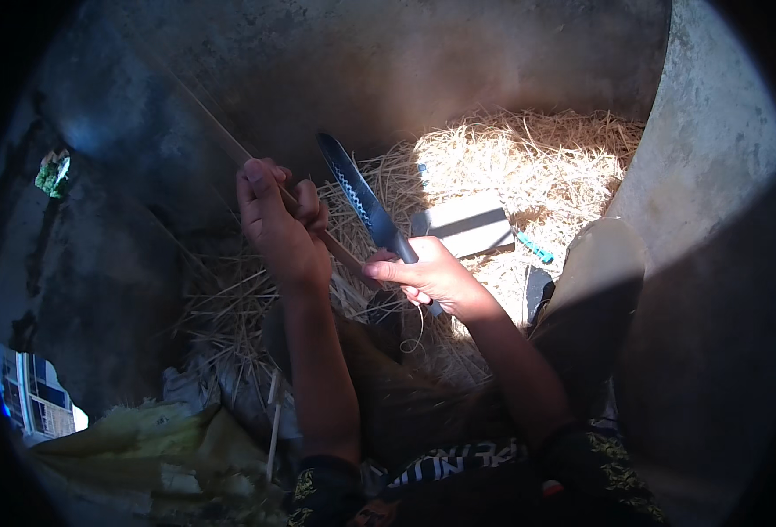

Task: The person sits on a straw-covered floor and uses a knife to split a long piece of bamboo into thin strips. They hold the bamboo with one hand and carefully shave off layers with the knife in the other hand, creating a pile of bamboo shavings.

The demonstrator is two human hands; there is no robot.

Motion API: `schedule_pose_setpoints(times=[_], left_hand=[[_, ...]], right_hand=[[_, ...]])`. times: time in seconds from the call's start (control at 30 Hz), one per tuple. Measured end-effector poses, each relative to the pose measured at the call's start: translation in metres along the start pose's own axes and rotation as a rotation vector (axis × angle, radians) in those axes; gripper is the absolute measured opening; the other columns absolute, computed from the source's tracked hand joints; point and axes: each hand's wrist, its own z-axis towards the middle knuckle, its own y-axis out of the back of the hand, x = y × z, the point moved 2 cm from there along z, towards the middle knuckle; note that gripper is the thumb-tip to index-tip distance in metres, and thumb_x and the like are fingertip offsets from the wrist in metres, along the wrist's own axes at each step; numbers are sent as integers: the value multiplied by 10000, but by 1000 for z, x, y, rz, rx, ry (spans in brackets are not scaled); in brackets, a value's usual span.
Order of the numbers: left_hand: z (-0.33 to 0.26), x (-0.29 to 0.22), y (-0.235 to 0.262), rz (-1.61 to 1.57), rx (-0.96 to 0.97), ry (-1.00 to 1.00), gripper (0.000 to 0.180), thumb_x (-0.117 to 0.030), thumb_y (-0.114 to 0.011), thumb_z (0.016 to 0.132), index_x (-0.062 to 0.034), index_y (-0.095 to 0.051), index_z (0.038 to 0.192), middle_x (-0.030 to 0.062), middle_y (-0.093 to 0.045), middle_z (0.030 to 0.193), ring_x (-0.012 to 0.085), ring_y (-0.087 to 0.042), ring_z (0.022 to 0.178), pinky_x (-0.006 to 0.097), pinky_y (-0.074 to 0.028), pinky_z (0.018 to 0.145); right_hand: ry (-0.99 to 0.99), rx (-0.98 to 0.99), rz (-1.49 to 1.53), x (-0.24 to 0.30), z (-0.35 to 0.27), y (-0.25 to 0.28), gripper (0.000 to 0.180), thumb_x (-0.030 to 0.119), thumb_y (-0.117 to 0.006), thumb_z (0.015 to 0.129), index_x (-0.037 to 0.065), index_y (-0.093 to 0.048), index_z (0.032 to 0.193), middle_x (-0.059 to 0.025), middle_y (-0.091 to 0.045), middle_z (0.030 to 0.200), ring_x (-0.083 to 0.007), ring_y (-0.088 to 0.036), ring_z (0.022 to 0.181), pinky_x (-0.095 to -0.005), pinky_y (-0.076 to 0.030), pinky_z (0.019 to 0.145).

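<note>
My left hand point(284, 224) is closed around a long thin strip point(221, 132), likely bamboo or wood. The strip slants from the upper left down through the fist toward my other hand. In my right hand point(436, 277) is a knife point(350, 183), gripped by its dark handle. Its dark blade, with a pale wavy pattern, points up and to the left. The right thumb reaches the strip's lower end, close to the knife handle. A thin curled shaving point(416, 338) hangs below the right hand.
Pale shavings point(572, 158) are heaped against a curved grey wall point(388, 61). A whitish block point(471, 226) and a small teal object point(535, 249) lie on them. My bent knee point(603, 263) stands at right. A yellowish sack point(160, 452) lies lower left, beside a wall opening point(41, 395).
</note>
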Motion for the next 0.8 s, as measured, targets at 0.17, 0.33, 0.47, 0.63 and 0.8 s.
schedule_pose_setpoints(times=[0.17, 0.33, 0.47, 0.63, 0.8], left_hand=[[16, -9, 32, -28, -87, -2, 238, -337, -534, 1022, -119, -505, 933, -21, -486, 866, 56, -297, 510, 218, -233, 435], [23, -11, 51, -77, -158, 34, 218, -305, -525, 1027, -107, -513, 936, -13, -508, 846, 66, -312, 502, 223, -243, 424], [27, -15, 64, -59, -195, 23, 232, -313, -514, 1030, -101, -511, 934, -2, -486, 852, 71, -347, 520, 226, -274, 429], [30, -25, 76, 29, -235, 34, 201, -292, -512, 1027, -100, -521, 967, 5, -468, 817, 83, -432, 554, 239, -314, 439], [34, -28, 86, 141, -371, -11, 222, -221, -528, 1013, -77, -568, 1177, 13, -472, 778, 103, -497, 566, 239, -341, 424]], right_hand=[[-8, 92, -270, -2, 3, -7, 194, 210, -765, 858, 29, -695, 878, 50, -526, 586, -27, -471, 464, -197, -346, 411], [-11, 106, -324, 0, 2, -5, 150, 174, -735, 873, 42, -666, 853, 35, -521, 576, -44, -481, 463, -217, -359, 420], [-11, 39, -200, -8, 6, 7, 156, 167, -730, 874, 31, -656, 861, 24, -517, 568, -50, -485, 451, -231, -363, 401], [99, -357, -525, -27, 24, 53, 194, 176, -682, 892, 44, -584, 789, 14, -514, 561, -77, -472, 425, -262, -357, 388], [44, -436, -4, -21, 18, 62, 226, 170, -634, 918, 70, -503, 763, 23, -446, 558, -71, -410, 406, -258, -339, 370]])
